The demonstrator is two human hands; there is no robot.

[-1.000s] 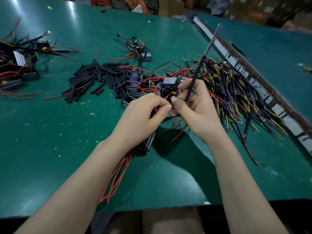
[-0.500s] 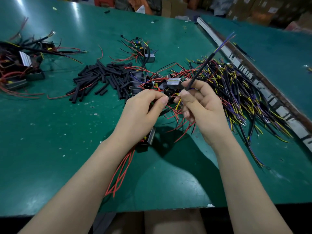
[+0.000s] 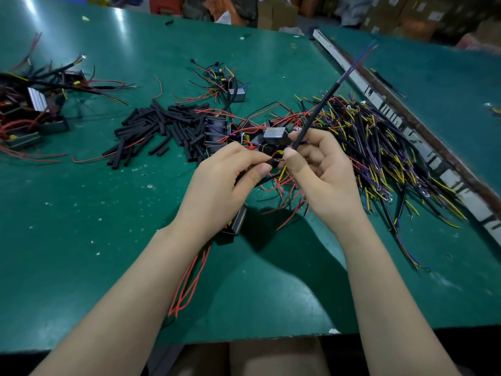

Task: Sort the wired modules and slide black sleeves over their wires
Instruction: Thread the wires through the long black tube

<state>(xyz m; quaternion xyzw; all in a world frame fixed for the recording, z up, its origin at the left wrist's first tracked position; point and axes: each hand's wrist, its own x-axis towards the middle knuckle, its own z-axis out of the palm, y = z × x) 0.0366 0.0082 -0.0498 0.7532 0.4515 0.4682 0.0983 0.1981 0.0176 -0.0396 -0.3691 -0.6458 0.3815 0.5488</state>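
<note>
1. Head view: left hand [image 3: 217,183] pinches a short black sleeve [image 3: 272,162] at its fingertips, a module [image 3: 235,220] hanging beneath the palm.
2. Right hand [image 3: 322,172] pinches a sleeved wire bundle [image 3: 317,112], angled up-right over the bench [image 3: 81,213].
3. Loose sleeves pile [image 3: 151,131] lies up-left.

We see bright overhead light glaring white on the green table [image 3: 67,213] at far left; our arms cast soft shadows toward us; wide-angle bending curves the edges; the background is dim.
</note>
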